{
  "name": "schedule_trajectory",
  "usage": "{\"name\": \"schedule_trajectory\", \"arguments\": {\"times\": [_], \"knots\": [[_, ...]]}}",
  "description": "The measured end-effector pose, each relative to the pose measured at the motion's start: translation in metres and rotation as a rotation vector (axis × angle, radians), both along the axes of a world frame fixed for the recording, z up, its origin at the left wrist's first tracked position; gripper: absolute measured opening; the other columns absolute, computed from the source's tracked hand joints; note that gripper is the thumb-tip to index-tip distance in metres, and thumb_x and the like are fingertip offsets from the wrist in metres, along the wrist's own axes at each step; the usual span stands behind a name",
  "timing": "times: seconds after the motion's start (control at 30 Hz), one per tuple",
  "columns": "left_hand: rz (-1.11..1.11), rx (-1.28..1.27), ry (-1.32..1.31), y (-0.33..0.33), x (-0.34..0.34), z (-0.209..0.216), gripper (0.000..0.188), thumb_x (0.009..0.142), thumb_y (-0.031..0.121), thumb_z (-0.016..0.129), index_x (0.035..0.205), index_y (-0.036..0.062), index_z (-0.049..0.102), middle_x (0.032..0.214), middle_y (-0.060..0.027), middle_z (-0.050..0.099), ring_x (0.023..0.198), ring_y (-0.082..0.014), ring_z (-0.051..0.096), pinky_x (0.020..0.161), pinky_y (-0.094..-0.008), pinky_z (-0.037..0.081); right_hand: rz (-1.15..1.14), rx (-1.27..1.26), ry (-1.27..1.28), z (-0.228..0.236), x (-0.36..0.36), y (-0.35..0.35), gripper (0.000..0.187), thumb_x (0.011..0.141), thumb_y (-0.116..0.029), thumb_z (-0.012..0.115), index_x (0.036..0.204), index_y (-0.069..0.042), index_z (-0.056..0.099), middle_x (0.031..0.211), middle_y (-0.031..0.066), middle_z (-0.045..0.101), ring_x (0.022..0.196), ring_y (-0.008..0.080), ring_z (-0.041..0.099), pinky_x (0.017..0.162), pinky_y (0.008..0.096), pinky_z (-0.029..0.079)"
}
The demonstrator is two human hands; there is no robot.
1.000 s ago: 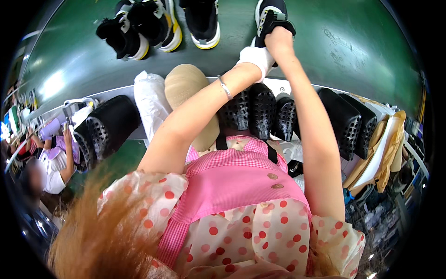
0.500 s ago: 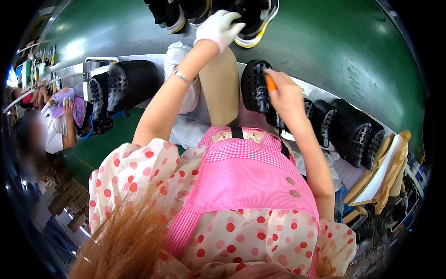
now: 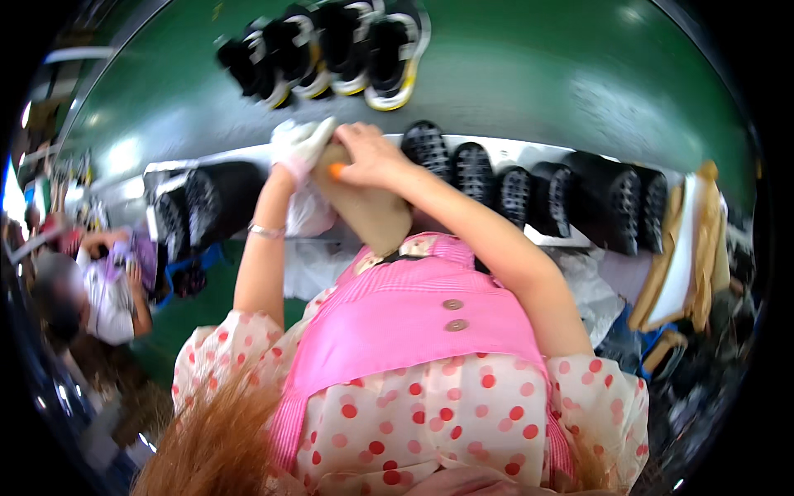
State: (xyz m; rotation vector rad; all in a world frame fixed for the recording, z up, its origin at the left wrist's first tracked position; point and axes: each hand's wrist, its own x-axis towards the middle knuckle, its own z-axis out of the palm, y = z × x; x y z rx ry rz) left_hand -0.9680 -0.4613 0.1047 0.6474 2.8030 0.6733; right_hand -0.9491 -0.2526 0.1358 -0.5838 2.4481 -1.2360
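Note:
A tan, tapered, padded-looking block (image 3: 364, 198) slants from my apron toward the green surface, its far end between my hands. My left hand (image 3: 298, 149), in a white glove, is closed against the left side of that end. From the right, my bare right hand (image 3: 374, 157) curls over the same end, fingers and thumb around it. At the right thumb's tip shows a small orange piece (image 3: 337, 169); whether it is worn or held I cannot tell. Anything small between the fingers is hidden. Just beyond the hands stand several black-and-white sneakers with yellow trim (image 3: 395, 58).
Black studded forms (image 3: 426, 153) line the rail on my right, and more black forms (image 3: 223, 198) stand at left. Brown cardboard (image 3: 703, 248) leans at far right. White plastic bags (image 3: 310, 211) hang by the block. Another person (image 3: 112, 289) sits farther left.
My right hand has left the black studded form and come across to the tan block. My left hand has drawn back from the sneakers to the block's far end. The view has shifted.

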Motion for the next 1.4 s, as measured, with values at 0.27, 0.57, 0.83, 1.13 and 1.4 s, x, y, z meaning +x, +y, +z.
{"name": "schedule_trajectory", "arguments": {"times": [0.27,0.57,0.83,1.13,1.4], "knots": [[0.538,0.909,-0.649,0.016,0.009,0.057,0.053,0.1,0.04,0.042,0.138,0.0034,0.045,0.128,-0.0124,0.055,0.116,-0.0195,0.053,0.1,-0.0314,0.04,-0.034,-0.532,-0.254,-0.027,-0.007,0.02,0.039,0.078,-0.034,0.069,0.102,-0.004,0.06,0.098,0.0138,0.06,0.092,0.0232,0.056,0.081,0.0351,0.046],[0.189,1.36,-0.992,0.082,0.082,0.092,0.066,0.092,0.037,0.058,0.143,0.0025,0.034,0.143,-0.0126,0.042,0.127,-0.0275,0.046,0.107,-0.0426,0.036,-0.401,-0.381,0.017,0.116,0.063,0.168,0.026,0.086,-0.016,0.065,0.108,-0.003,0.061,0.103,0.0112,0.064,0.098,0.0198,0.062,0.086,0.0326,0.049],[0.138,1.504,-1.108,0.233,0.112,0.142,0.057,0.097,0.035,0.049,0.144,0.0065,0.032,0.141,-0.0128,0.044,0.126,-0.03,0.047,0.106,-0.0462,0.037,-1.173,0.452,0.676,0.121,0.196,0.539,0.017,0.084,-0.011,0.062,0.099,-0.005,0.068,0.095,0.0119,0.067,0.085,0.0246,0.064,0.078,0.0318,0.051],[0.106,1.458,-1.335,0.393,0.144,0.159,0.053,0.098,0.03,0.049,0.141,0.0022,0.036,0.138,-0.0144,0.048,0.125,-0.0288,0.049,0.107,-0.0451,0.038,-1.117,0.501,0.746,0.082,0.227,0.608,0.01,0.086,-0.012,0.063,0.091,-0.004,0.06,0.088,0.0128,0.062,0.079,0.0328,0.059,0.07,0.0368,0.048],[-0.152,1.209,-1.4,0.476,0.159,0.19,0.051,0.096,0.034,0.053,0.131,-0.0016,0.045,0.119,-0.0129,0.059,0.105,-0.0207,0.06,0.092,-0.0355,0.049,-1.262,-0.259,0.114,0.161,0.228,0.605,0.012,0.095,-0.015,0.051,0.092,-0.006,0.059,0.072,0.0008,0.057,0.063,0.0082,0.054,0.059,0.022,0.044]]}}
